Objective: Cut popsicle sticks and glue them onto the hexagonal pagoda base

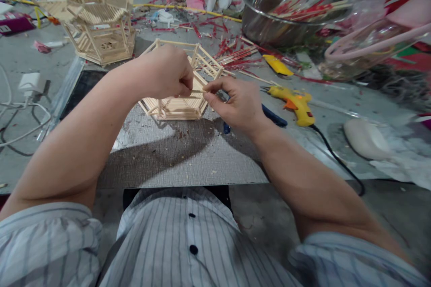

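Observation:
My left hand (170, 71) is closed above a six-sided frame of thin wooden sticks (183, 114), fingers curled in a pinch. A short wooden stick (198, 91) spans from it to my right hand (237, 103), whose thumb and forefinger pinch the other end. The frame lies on a grey textured board (161, 154), and my hands hide part of its middle. Blue-handled pliers (274, 115) show partly from beneath my right hand. Right of that hand lies a yellow hot glue gun (294, 103) with its black cord trailing off the table edge.
A tiered stick pagoda (104, 40) stands at the back left. A steel basin (269, 27) holds sticks and red wrappers at the back right. Loose sticks (235, 56), a yellow cutter (278, 65), a white mouse-shaped item (365, 139) and a white charger (32, 84) lie around.

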### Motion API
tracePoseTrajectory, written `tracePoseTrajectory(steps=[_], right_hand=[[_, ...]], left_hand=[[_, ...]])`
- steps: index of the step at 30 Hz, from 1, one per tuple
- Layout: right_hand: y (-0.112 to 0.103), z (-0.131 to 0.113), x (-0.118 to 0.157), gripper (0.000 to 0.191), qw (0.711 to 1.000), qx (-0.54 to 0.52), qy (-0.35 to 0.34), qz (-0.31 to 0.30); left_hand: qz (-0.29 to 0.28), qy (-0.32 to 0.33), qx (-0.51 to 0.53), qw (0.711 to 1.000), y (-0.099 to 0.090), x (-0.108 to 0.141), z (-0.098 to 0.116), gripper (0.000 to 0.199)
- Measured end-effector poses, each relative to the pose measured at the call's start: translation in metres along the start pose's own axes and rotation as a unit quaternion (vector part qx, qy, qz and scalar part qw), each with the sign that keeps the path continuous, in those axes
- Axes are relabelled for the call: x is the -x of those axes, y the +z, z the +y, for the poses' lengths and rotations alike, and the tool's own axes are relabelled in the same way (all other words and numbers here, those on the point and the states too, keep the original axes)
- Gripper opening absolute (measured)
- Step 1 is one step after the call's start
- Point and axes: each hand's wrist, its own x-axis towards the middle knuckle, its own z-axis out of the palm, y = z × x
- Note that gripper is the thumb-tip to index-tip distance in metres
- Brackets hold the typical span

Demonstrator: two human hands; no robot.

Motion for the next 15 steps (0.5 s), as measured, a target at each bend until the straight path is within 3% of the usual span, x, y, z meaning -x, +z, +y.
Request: tracePoseTrajectory(steps=[10,15], right_hand=[[0.003,0.004,0.002,0.019,1.0,-0.009,-0.01,0.018],[0.004,0.009,0.005,0.037,1.0,-0.017,-0.005,0.004]], left_hand=[[0.005,-0.004,-0.011,1.0,0.001,0.001,0.003,0.033],[-0.015,-0.002,-0.032,0.999,-0.001,0.004,0.006,0.039]])
